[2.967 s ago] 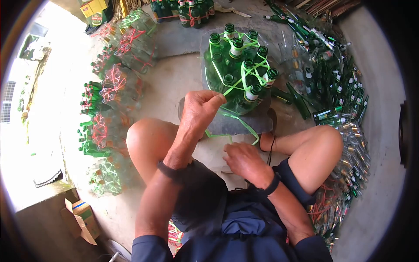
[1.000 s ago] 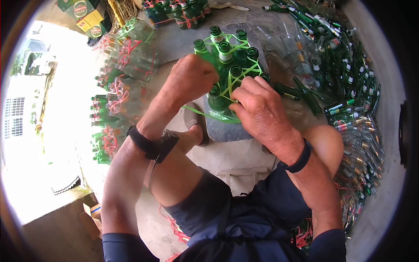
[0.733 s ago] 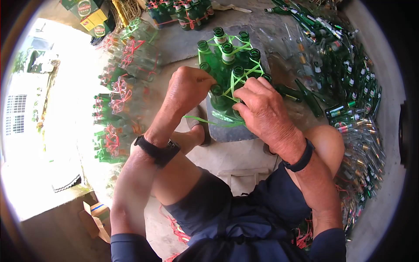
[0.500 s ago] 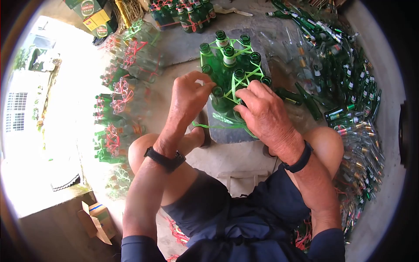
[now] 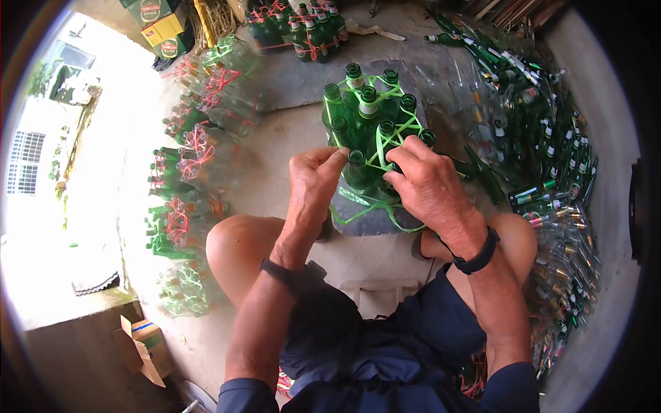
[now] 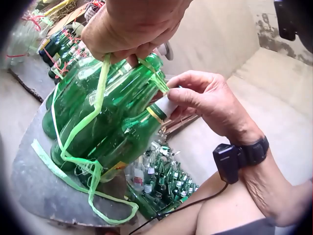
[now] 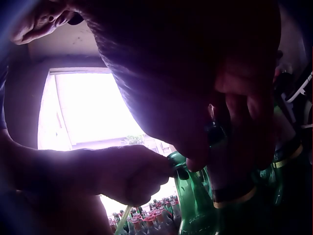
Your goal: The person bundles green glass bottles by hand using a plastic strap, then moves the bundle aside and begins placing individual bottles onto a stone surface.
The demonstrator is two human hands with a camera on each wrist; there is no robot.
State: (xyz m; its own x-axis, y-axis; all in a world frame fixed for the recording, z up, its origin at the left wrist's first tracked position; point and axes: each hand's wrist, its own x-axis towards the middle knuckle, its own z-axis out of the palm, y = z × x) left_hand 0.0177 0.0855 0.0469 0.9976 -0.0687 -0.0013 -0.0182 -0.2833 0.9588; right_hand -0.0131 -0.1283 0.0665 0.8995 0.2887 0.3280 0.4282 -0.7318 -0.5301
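Observation:
Green bottles [image 5: 368, 127] stand bunched on a dark slab [image 5: 372, 221], light green strap [image 5: 380, 148] laced round their necks. Beside the nearest bottle's mouth, the left hand [image 5: 313, 182] pinches strap between thumb and fingertips; in the left wrist view a length of strap [image 6: 100, 98] hangs from that hand [image 6: 134, 29]. The right hand [image 5: 434, 186] has its fingers bent at the front right necks. Seen from the left wrist, the right hand [image 6: 210, 100] pinches strap against a white-labelled neck [image 6: 165, 106]. A loose loop of strap [image 6: 115, 220] lies low at the slab's edge.
Tied bundles of bottles [image 5: 182, 220] line the left side, and more bundles [image 5: 310, 34] stand behind the slab. Loose bottles [image 5: 551, 151] are heaped along the right wall. An open cardboard box [image 5: 148, 347] sits at lower left. The person's knees flank the slab.
Since the earliest frame, the right hand has come up from below the slab's edge to the necks and taken hold there. The left hand went over the bottles, then drew back towards the body.

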